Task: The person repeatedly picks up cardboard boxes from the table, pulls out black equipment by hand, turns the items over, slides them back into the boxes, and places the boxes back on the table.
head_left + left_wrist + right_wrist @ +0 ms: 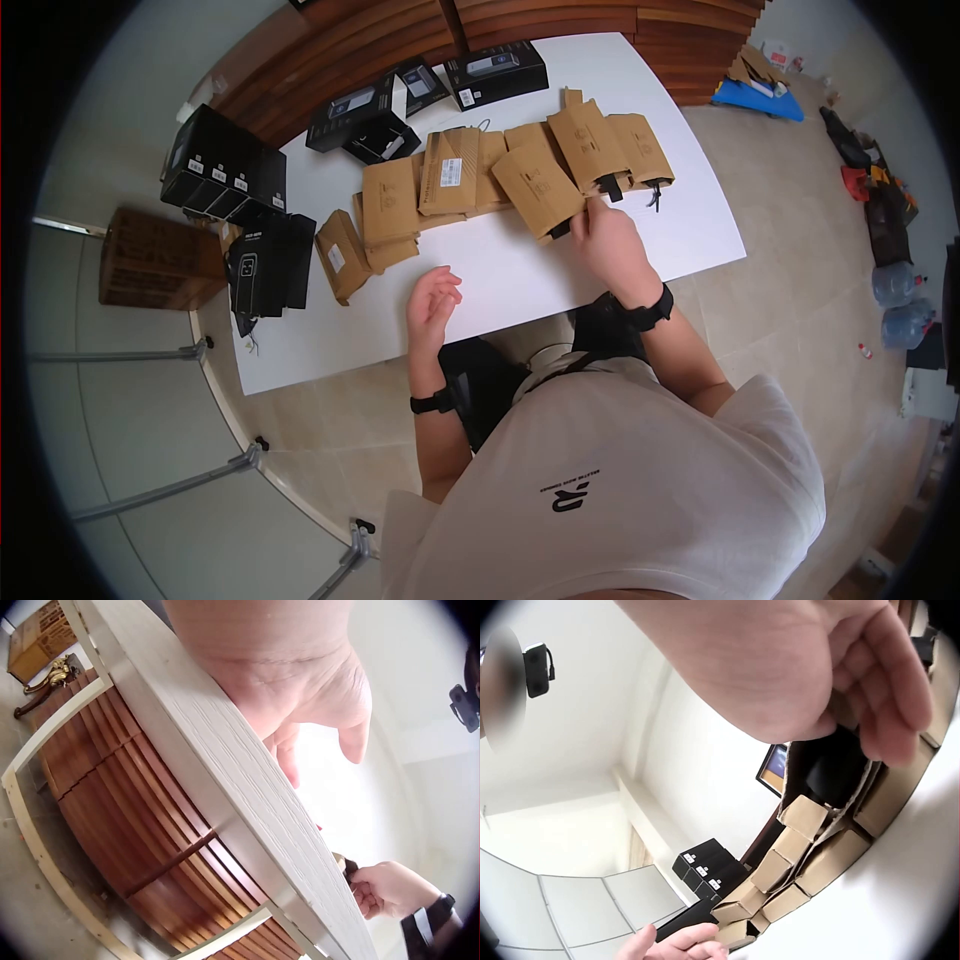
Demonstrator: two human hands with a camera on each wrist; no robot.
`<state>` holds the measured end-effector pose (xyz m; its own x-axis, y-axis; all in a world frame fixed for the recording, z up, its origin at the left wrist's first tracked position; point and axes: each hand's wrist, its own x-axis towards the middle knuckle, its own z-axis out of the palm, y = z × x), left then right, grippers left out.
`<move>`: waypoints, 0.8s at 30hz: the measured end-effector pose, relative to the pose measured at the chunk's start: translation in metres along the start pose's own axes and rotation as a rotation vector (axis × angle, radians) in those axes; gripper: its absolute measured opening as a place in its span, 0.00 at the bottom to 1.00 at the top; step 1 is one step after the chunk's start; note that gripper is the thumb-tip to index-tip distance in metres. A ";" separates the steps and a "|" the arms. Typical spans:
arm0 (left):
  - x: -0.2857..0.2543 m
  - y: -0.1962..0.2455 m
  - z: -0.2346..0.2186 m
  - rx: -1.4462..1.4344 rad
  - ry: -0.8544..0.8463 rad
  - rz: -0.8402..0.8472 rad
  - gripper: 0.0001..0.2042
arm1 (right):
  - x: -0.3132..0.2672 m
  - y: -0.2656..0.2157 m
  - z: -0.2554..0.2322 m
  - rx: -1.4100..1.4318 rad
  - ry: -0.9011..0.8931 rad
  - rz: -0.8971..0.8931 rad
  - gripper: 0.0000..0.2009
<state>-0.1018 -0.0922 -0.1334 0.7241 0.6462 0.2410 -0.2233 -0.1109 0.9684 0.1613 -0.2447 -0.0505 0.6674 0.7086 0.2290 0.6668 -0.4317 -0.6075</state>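
My right hand is at the open end of a flat brown cardboard box, its fingers curled at the box's edge. Something black shows inside that open end in the right wrist view; its kind is hidden. Beside it lie another brown box with a black piece sticking out and a third box with a dark cord at its mouth. Near the table's front edge, my left hand holds nothing, its fingers loosely bent, palm turned inward.
More flat cardboard boxes lie in a row on the white table. Black printed boxes stand along the back, with several more stacked black boxes at the left. A slatted wooden piece borders the far side.
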 end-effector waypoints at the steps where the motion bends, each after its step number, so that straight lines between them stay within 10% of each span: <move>1: 0.000 0.000 0.000 0.004 0.007 -0.007 0.18 | -0.004 0.003 -0.002 -0.001 -0.003 0.001 0.12; 14: 0.009 0.002 0.009 0.124 0.052 -0.110 0.19 | -0.038 0.038 -0.014 0.297 -0.120 -0.043 0.11; 24: 0.022 0.011 -0.007 -0.471 0.151 -0.524 0.28 | 0.027 -0.019 0.015 0.403 -0.438 -0.518 0.12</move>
<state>-0.0927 -0.0739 -0.1181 0.7226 0.6266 -0.2921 -0.1539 0.5577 0.8156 0.1622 -0.2089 -0.0442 0.0568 0.9558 0.2884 0.6297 0.1899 -0.7533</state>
